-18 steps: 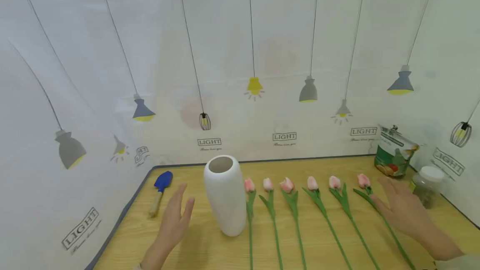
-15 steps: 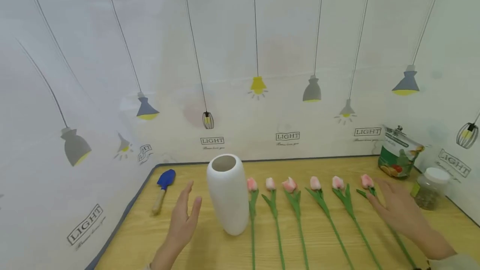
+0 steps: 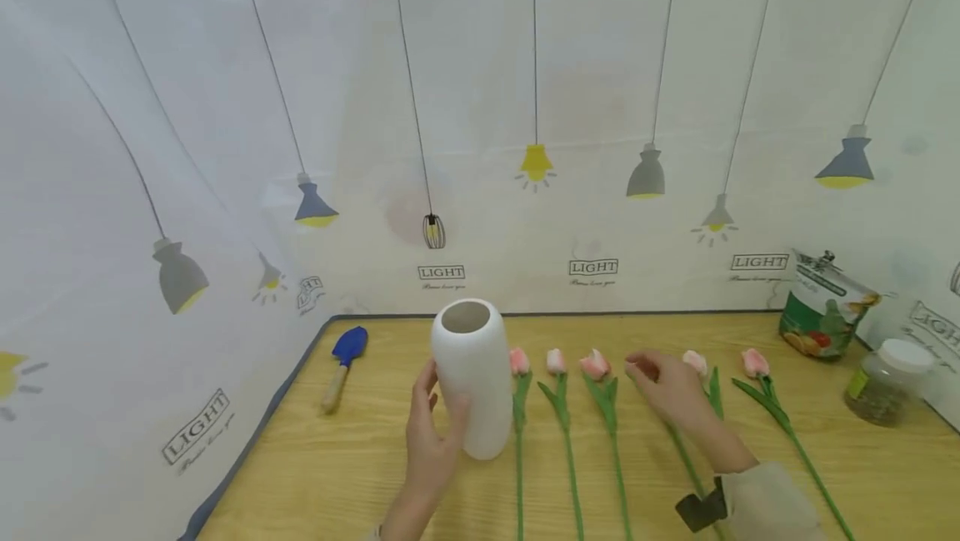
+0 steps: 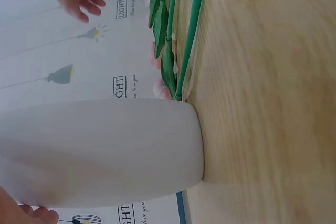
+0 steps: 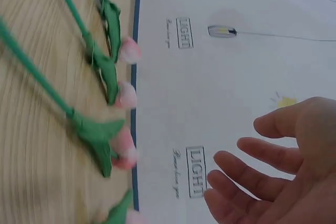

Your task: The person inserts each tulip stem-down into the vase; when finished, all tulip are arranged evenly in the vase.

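Observation:
A tall white vase (image 3: 474, 374) stands upright on the wooden table, its mouth facing up. My left hand (image 3: 432, 451) holds its left side, thumb across the front and fingers round behind; in the left wrist view, fingertips (image 4: 44, 214) show at the vase's edge. Pink tulips with green stems lie side by side right of the vase, among them one tulip (image 3: 596, 364) left of my right hand. That right hand (image 3: 678, 395) hovers over the row with loosely bent fingers and nothing in them, hiding one tulip's bloom from the head view.
A small blue trowel (image 3: 345, 362) with a wooden handle lies at the left. Toward the back right stand a green and white pouch (image 3: 825, 308) and a clear jar (image 3: 888, 387) with a white lid. A printed white backdrop (image 3: 600, 66) rises behind the table.
My left hand has moved right and taken hold of the vase. The right hand has moved left, from the rightmost tulip to the middle of the row. The head view has shifted slightly.

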The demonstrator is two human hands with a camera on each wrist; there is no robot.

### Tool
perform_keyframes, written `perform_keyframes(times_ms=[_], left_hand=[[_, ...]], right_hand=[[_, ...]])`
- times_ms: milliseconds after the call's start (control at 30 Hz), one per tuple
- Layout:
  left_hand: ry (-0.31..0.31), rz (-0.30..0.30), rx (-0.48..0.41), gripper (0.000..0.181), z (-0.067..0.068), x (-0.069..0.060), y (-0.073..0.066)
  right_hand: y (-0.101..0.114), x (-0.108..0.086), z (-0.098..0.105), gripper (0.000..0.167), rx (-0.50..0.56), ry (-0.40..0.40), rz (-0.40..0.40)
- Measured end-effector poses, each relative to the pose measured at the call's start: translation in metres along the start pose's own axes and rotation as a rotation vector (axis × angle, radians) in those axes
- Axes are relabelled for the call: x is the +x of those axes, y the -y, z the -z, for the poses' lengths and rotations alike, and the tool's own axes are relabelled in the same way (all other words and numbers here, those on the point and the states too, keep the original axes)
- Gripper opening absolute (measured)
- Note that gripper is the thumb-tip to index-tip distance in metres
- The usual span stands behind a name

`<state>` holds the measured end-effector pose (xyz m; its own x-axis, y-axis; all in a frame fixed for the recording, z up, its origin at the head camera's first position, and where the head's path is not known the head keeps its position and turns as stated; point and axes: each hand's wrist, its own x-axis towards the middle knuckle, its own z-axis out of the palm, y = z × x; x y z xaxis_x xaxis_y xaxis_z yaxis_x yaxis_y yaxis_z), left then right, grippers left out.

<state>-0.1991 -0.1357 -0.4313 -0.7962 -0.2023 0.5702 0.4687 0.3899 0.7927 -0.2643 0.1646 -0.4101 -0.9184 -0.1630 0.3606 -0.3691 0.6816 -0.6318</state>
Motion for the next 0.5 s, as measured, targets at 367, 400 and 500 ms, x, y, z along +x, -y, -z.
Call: perform_keyframes(times_ms=[367,400,500], left_hand=[[-0.164,-0.073,0.112,0.083,-0.02,-0.003,0.002],[-0.176,-0.081,0.124,0.084,-0.021,-0.003,0.002],[-0.193,-0.1,0.139,0.085,-0.022,-0.001,0.002]], right_hand=[[0.033,0.015,-0.109,0.014,0.127,0.223,-0.018],[0.037,0.014,-0.118,0.013,0.094,0.232,-0.052],[0.046,0.012,-0.133,0.017,0.002,0.261,-0.135]])
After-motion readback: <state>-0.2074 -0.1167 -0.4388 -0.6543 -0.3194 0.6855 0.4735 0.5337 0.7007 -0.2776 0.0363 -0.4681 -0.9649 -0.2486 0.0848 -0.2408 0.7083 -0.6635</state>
